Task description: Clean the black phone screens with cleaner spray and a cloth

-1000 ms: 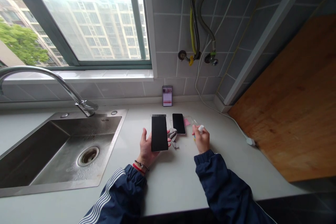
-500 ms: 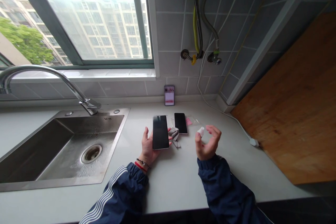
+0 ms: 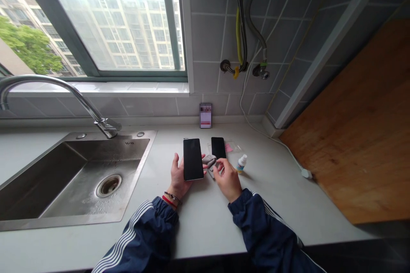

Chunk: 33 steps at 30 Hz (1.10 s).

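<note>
Flat in my left hand [image 3: 179, 177] lies a black-screened smartphone [image 3: 193, 159], its screen facing up, my thumb apart on one side and fingertips showing on the other. My right hand [image 3: 228, 180] is beside it, thumb and fingers curled in a pinch on a crumpled grey cloth [image 3: 209, 161]. Part of that cloth is hidden by the hand. A second dark phone [image 3: 218, 148] lies on the counter just beyond the cloth. To the right of my right hand, a small white-capped bottle [image 3: 242, 163] stands upright; my hand partly covers its base.
A lit phone [image 3: 205, 116] leans against the back wall. Clear plastic with a pink piece [image 3: 228, 148] lies beside the second phone. On the left are a steel sink [image 3: 123, 209] and a faucet [image 3: 107, 128]. A white cable [image 3: 285, 145] runs along the right to a plug.
My right hand has let go of the white-capped bottle, now standing on the counter, and moved left to the cloth. My left hand still holds the smartphone, barely moved.
</note>
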Each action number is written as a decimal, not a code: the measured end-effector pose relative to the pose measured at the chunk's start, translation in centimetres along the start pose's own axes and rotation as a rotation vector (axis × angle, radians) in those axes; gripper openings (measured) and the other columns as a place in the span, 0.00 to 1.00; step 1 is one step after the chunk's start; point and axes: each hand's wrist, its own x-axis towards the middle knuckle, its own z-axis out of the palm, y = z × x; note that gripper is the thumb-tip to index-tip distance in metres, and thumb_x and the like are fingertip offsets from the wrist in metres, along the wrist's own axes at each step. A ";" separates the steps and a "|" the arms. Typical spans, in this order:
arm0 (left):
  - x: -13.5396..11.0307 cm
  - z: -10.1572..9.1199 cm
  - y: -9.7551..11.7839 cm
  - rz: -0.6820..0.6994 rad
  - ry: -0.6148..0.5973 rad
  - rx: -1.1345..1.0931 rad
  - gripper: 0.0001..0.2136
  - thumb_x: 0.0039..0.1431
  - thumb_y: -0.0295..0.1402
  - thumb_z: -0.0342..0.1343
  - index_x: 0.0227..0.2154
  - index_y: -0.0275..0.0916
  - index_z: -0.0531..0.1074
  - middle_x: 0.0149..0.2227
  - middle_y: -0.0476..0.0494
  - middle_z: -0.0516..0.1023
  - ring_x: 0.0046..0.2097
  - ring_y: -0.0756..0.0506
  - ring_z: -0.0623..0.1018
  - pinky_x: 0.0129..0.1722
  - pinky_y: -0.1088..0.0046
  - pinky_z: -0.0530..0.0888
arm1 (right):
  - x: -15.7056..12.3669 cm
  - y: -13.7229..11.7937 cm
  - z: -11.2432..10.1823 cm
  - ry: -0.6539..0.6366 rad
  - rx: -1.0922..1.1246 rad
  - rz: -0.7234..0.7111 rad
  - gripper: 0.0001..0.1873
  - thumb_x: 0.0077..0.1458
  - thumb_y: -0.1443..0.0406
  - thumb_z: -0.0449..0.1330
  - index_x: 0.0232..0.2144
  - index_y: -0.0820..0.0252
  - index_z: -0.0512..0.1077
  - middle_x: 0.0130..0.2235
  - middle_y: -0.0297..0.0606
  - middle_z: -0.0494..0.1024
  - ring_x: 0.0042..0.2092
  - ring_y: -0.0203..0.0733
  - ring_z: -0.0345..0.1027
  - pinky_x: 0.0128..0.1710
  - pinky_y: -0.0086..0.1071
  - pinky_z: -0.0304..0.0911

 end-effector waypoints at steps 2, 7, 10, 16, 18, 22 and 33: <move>0.0 0.0 0.0 0.018 0.005 0.019 0.36 0.68 0.57 0.39 0.68 0.34 0.59 0.56 0.23 0.77 0.40 0.33 0.84 0.39 0.52 0.80 | 0.4 0.2 0.4 0.002 -0.020 0.035 0.13 0.62 0.63 0.57 0.48 0.60 0.72 0.29 0.33 0.74 0.30 0.40 0.71 0.33 0.32 0.66; -0.2 -0.5 0.6 0.113 0.017 0.021 0.37 0.67 0.58 0.41 0.68 0.36 0.59 0.59 0.25 0.75 0.42 0.34 0.84 0.41 0.52 0.80 | 1.7 0.5 1.1 0.009 -0.067 0.097 0.17 0.60 0.61 0.58 0.49 0.61 0.75 0.30 0.36 0.76 0.31 0.43 0.71 0.36 0.34 0.66; -0.2 -0.9 1.1 0.164 0.028 0.027 0.38 0.66 0.59 0.41 0.67 0.34 0.61 0.61 0.24 0.72 0.43 0.33 0.83 0.44 0.50 0.80 | 2.0 0.5 1.1 -0.007 -0.064 0.109 0.11 0.60 0.60 0.57 0.37 0.59 0.77 0.28 0.37 0.76 0.30 0.43 0.70 0.34 0.33 0.64; -0.3 -0.6 1.2 0.141 0.025 0.069 0.38 0.66 0.60 0.41 0.66 0.33 0.62 0.61 0.24 0.73 0.42 0.34 0.83 0.44 0.51 0.79 | 1.9 0.4 1.0 0.001 -0.024 0.139 0.09 0.62 0.60 0.56 0.34 0.58 0.73 0.28 0.36 0.75 0.30 0.41 0.70 0.33 0.32 0.62; -0.4 -0.4 1.1 0.141 0.029 0.069 0.38 0.66 0.59 0.41 0.67 0.33 0.61 0.60 0.24 0.73 0.41 0.34 0.83 0.43 0.51 0.79 | 1.9 0.5 1.3 -0.005 -0.008 0.156 0.10 0.60 0.58 0.59 0.39 0.58 0.73 0.25 0.32 0.73 0.28 0.41 0.69 0.31 0.31 0.62; -0.4 -0.3 1.0 0.148 0.014 0.050 0.39 0.66 0.59 0.41 0.67 0.33 0.60 0.61 0.24 0.72 0.42 0.33 0.83 0.43 0.51 0.79 | 2.1 0.7 1.6 -0.040 0.042 0.159 0.09 0.58 0.58 0.62 0.33 0.58 0.73 0.21 0.29 0.70 0.24 0.38 0.66 0.28 0.29 0.60; -0.2 -0.5 0.8 0.109 0.024 0.046 0.39 0.66 0.59 0.40 0.68 0.34 0.58 0.61 0.23 0.72 0.41 0.34 0.83 0.42 0.51 0.79 | 2.6 1.1 1.9 -0.020 0.085 0.142 0.09 0.58 0.58 0.60 0.34 0.57 0.72 0.22 0.29 0.69 0.25 0.38 0.65 0.29 0.30 0.61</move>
